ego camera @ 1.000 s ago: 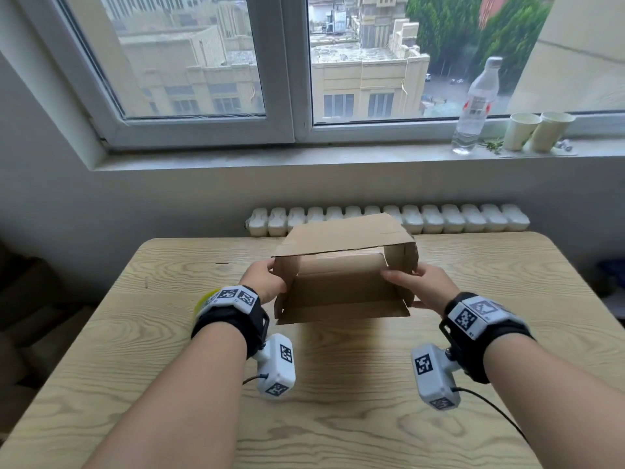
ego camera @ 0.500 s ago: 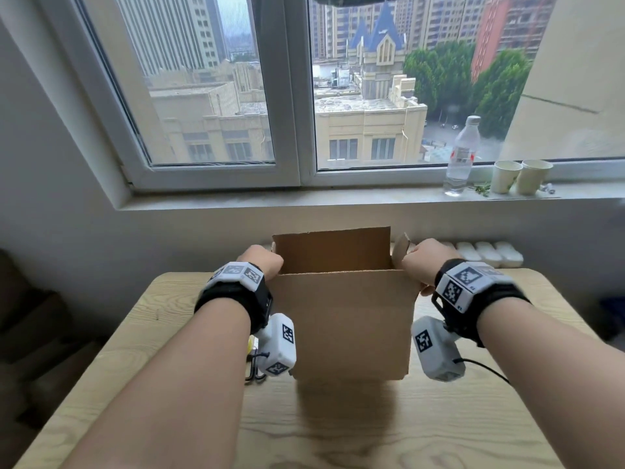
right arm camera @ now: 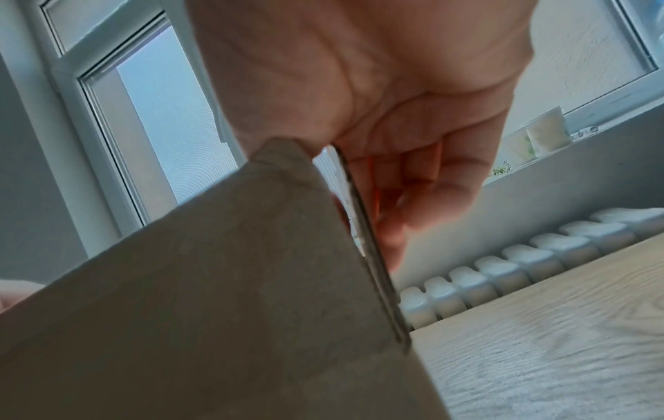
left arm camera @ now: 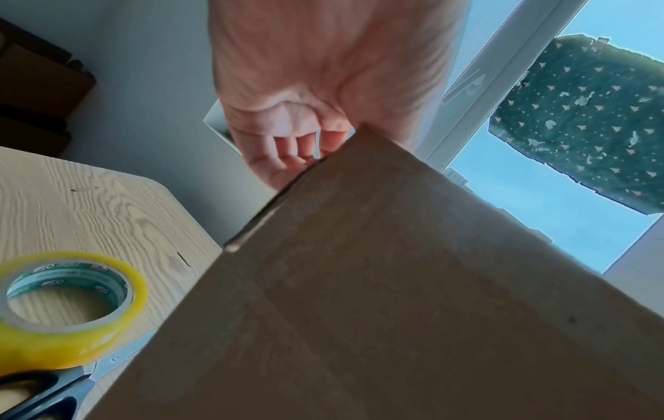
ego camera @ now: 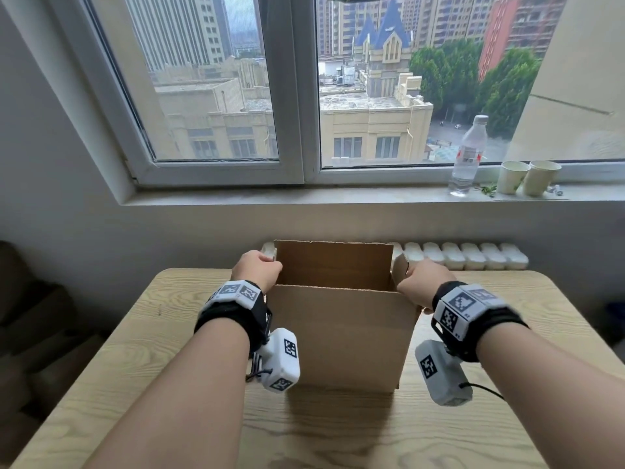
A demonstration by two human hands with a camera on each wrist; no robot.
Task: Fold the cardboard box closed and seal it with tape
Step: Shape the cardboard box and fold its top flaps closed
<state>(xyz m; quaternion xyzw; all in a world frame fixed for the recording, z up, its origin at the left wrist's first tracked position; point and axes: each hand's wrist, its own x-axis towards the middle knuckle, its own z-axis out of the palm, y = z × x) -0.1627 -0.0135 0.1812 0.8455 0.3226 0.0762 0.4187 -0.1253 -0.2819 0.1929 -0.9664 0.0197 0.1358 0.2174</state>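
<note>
A brown cardboard box stands upright on the wooden table, its top open and its far flap raised. My left hand grips the upper left corner, fingers curled over the side flap. My right hand holds the right side flap, fingers lying along its outer face. A roll of yellow tape lies on the table left of the box, with blue-handled scissors beside it. In the head view my left arm hides both.
A radiator runs behind the table's far edge. A water bottle and two paper cups stand on the windowsill at the right. Dark furniture sits left of the table.
The box has been turned from lying on its side to standing upright with the open top up. Both hands rose to its top corners; the head view has tilted up.
</note>
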